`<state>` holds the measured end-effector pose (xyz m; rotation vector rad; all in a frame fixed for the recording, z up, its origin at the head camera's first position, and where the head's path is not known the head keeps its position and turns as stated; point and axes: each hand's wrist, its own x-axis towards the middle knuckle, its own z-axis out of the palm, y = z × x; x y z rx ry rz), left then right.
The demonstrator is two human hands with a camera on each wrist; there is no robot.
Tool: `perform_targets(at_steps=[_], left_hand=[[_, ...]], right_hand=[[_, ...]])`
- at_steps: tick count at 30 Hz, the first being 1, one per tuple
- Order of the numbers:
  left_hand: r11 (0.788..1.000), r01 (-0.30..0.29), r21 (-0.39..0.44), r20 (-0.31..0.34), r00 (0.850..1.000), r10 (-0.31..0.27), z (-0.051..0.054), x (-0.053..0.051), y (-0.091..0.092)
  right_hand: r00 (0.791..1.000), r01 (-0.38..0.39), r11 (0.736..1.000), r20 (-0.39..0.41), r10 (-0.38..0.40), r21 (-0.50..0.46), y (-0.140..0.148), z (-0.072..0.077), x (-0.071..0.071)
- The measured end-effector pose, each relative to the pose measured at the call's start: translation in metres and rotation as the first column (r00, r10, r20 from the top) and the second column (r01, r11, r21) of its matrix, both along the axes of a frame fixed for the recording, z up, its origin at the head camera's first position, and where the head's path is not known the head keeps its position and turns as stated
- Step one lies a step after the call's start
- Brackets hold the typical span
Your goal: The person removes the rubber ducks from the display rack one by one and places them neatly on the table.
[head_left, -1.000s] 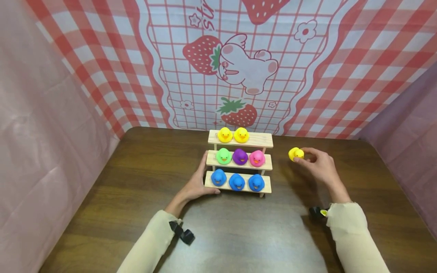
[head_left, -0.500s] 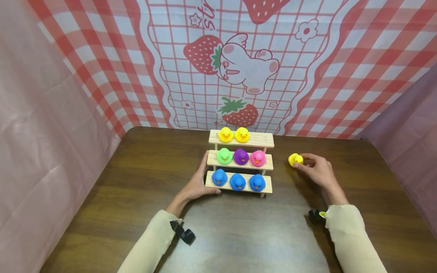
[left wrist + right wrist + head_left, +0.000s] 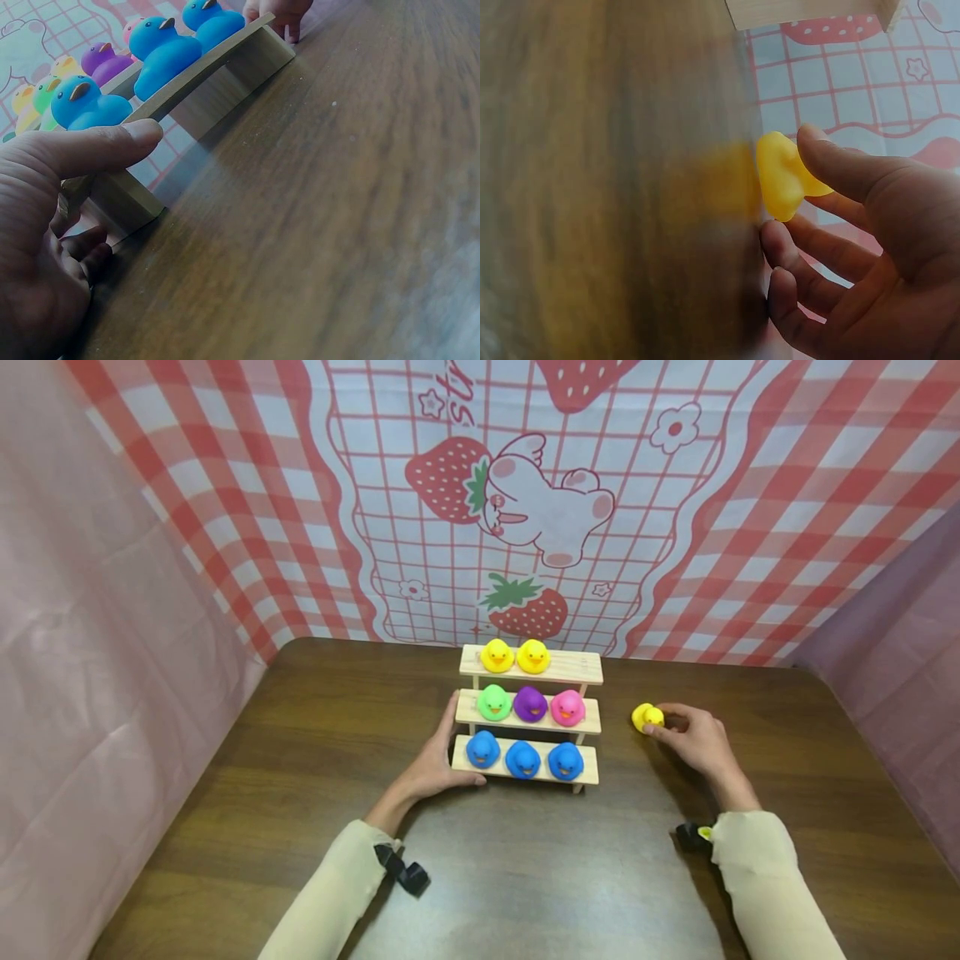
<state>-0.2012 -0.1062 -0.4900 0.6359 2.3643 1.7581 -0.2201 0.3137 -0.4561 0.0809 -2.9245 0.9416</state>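
Observation:
A three-tier wooden display stand [image 3: 592, 670] holds small rubber ducks. Two yellow ducks [image 3: 533, 657] sit on its top tier. The middle tier carries a green duck [image 3: 493, 703], a purple duck [image 3: 530, 704] and a pink duck [image 3: 567, 708]. Along the bottom tier are three blue ducks [image 3: 522, 760]. My left hand [image 3: 431, 768] grips the stand's left end, its thumb [image 3: 112, 146] lying along the front edge of the bottom tier. To the right of the stand, my right hand [image 3: 697, 742] pinches another yellow duck [image 3: 780, 176] between thumb and fingers, low at the tabletop.
The brown wooden table [image 3: 510, 877] reaches back to a red-and-white checked cloth [image 3: 300, 527] with strawberry prints. Pinkish curtains [image 3: 127, 610] hang at both sides. Black wrist cameras [image 3: 402, 870] are strapped over the pale sleeves.
My right hand has lowered the yellow duck and brought it slightly nearer to me, down toward the tabletop. The left hand and the stand keep their places.

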Motion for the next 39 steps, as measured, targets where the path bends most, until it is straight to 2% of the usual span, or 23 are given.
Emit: perform_targets(at_steps=[15, 22, 28, 39], left_hand=[[1.000, 0.000, 0.008, 0.002, 1.000, 0.000, 0.000, -0.001, 0.000], [1.000, -0.001, 0.004, 0.005, 1.000, 0.001, -0.001, -0.001, 0.000], [1.000, -0.003, 0.005, 0.012, 1.000, 0.003, 0.001, 0.000, 0.000], [1.000, -0.011, -0.007, 0.013, 1.000, 0.011, 0.002, 0.000, 0.001]], right_hand=[[0.999, -0.002, 1.000, 0.037, 0.003, -0.002, 0.000, 0.000, 0.002], [1.000, -0.002, 0.999, 0.029, 0.003, -0.038, 0.000, 0.006, 0.002], [1.000, 0.011, 0.999, -0.022, -0.012, -0.038, -0.001, 0.022, 0.001], [0.997, 0.031, 0.997, -0.070, -0.036, -0.065, -0.022, 0.062, -0.005]])
